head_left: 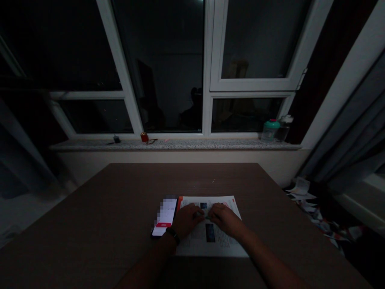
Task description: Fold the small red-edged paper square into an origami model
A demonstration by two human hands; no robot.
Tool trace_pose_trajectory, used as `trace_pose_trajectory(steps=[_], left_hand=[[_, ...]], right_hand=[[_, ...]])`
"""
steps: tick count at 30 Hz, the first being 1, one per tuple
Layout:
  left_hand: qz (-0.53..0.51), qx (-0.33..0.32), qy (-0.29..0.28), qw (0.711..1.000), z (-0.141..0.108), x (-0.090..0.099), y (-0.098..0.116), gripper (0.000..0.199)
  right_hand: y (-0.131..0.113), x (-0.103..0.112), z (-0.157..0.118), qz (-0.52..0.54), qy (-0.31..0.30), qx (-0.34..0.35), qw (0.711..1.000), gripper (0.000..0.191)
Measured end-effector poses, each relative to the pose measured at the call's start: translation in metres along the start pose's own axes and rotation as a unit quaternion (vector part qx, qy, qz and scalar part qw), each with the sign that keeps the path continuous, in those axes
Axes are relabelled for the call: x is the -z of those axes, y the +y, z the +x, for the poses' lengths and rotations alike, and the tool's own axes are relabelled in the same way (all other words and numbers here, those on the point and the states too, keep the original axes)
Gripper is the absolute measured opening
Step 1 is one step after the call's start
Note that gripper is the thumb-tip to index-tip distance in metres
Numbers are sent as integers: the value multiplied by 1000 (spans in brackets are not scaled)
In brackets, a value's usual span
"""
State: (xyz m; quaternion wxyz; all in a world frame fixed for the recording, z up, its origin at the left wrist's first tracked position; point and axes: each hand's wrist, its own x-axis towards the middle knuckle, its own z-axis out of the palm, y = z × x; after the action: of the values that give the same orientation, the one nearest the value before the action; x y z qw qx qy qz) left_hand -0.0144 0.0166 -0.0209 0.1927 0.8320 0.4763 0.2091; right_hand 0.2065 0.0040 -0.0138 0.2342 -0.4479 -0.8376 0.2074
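A printed magazine or booklet with text and small dark pictures lies flat on the brown table. Over its left half is my left hand, fingers closed in a pinch, a dark band round the wrist. My right hand meets it from the other side, its fingers curled and pinched as well. Between the two sets of fingertips shows a small thin greenish piece, too small and dim to name. Left of the booklet, close to my left hand, a phone lies with its screen lit.
Tiny white scraps dot the table beyond the booklet. On the stone windowsill stand a green-lidded bottle, a clear bottle, a red spool-like object and a small dark bottle. Papers are heaped right of the table.
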Motion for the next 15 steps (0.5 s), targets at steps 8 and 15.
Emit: trace_pose_trajectory(steps=[8,15], left_hand=[[-4,14,0,1000,2,-2,0,17],[-13,22,16,1000,2,-3,-1,15]], right_hand=[[3,-11,7,-32,12,-62,997,14],[2,-12,5,-116,40,-63,990,18]])
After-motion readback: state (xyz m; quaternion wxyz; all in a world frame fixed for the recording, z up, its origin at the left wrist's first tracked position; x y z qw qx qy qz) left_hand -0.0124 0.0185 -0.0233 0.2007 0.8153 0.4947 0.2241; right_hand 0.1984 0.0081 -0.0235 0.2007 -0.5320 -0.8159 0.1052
